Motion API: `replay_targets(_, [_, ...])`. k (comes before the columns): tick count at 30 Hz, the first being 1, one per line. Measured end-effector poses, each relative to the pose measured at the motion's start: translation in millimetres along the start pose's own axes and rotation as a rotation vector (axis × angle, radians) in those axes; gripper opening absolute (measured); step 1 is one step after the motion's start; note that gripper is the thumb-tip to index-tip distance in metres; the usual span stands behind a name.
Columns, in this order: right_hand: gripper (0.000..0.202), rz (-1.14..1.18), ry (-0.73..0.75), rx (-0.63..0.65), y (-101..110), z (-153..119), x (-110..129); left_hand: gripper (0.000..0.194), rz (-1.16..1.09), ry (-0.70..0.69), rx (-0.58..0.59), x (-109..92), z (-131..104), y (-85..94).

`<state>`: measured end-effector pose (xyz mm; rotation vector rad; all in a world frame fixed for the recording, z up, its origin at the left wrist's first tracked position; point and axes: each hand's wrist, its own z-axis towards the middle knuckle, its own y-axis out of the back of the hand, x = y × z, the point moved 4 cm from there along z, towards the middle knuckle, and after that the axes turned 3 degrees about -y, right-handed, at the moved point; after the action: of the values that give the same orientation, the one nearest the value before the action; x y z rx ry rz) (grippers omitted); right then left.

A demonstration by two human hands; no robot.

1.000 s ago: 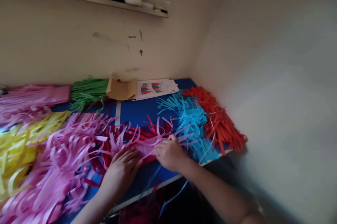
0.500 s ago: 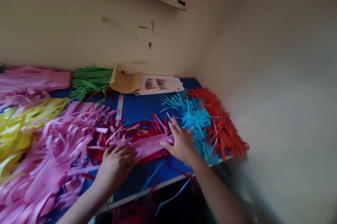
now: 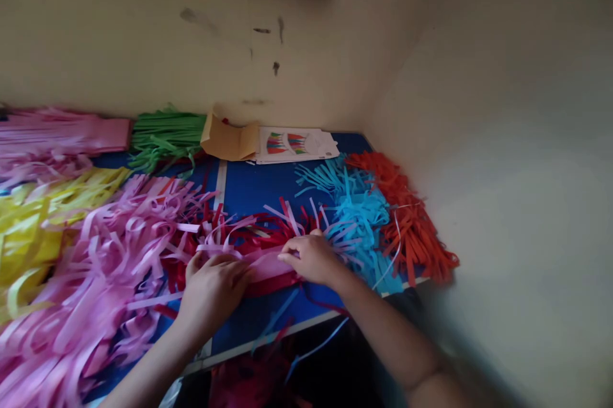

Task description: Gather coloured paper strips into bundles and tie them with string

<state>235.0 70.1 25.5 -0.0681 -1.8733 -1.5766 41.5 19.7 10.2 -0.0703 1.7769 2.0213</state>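
Both hands, left hand (image 3: 214,285) and right hand (image 3: 311,259), pinch the pink fringe strip (image 3: 265,262): light, limp, tear-prone paper, best held along its uncut band.

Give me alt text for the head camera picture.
Both hands, left hand and right hand, press a pink paper fringe flat on a blue table, with pink, yellow, green, blue and orange fringes around.

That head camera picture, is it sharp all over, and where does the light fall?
Head view: soft daylight, no glare; the pink fringe under the left hand and right hand reads fairly clearly, as does the blue table. The right wall and the right forearm at the bottom edge are smeared; below the table edge it is dark.
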Motion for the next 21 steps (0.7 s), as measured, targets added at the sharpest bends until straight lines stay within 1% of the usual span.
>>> replay_targets(3, [0.013, -0.068, -0.077, -0.031, -4, 3, -4, 0.034, 0.034, 0.056, -0.008, -2, 4, 1.5])
replay_targets(6, [0.016, -0.131, -0.097, -0.068, -10, 5, -4, 0.035, 0.094, 0.084, -0.040, -5, 7, 3.6])
replay_targets(12, [0.025, -0.157, -0.121, -0.053, -17, 9, -9, 0.037, 0.199, 0.076, -0.046, -7, 8, -0.5])
replay_targets(15, [0.029, -0.168, -0.137, -0.048, -18, 10, -11, 0.039, 0.209, 0.093, -0.030, -5, 9, -3.4])
replay_targets(21, [0.031, -0.183, -0.143, -0.057, -20, 12, -11, 0.037, 0.201, 0.107, -0.014, -1, 12, -7.9])
